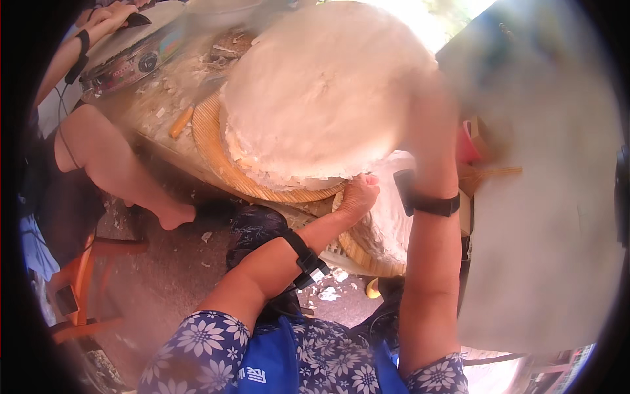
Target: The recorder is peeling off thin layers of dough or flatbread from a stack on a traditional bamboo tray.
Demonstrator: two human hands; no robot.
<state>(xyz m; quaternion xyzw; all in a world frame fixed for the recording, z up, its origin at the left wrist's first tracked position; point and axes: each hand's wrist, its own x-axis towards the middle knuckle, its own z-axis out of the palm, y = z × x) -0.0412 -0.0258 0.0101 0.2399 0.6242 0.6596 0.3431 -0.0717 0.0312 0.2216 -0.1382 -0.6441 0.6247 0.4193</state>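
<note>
A broad, pale, round sheet [325, 93], thin with a ragged rim, lies over a stack of similar layers on a round ribbed tray [211, 143] that looks like bamboo. My left hand [362, 192] is at the near rim, fingers curled tightly on the ragged edge. Blurred in the picture, my right hand [430, 98] is at the sheet's right edge, and its fingers cannot be made out. Beneath and to the right, a second pale stack [386, 221] rests on another ribbed tray [354, 246], partly hidden by my arms.
A wooden-handled tool [182, 122] lies on the littered worktable [160, 98]. At left, another person's hand [115, 17] holds a dark tool over a round drum-like pan [147, 59]. A large pale panel [541, 236] stands right. Scraps [329, 293] litter the floor near an orange wooden chair [83, 276].
</note>
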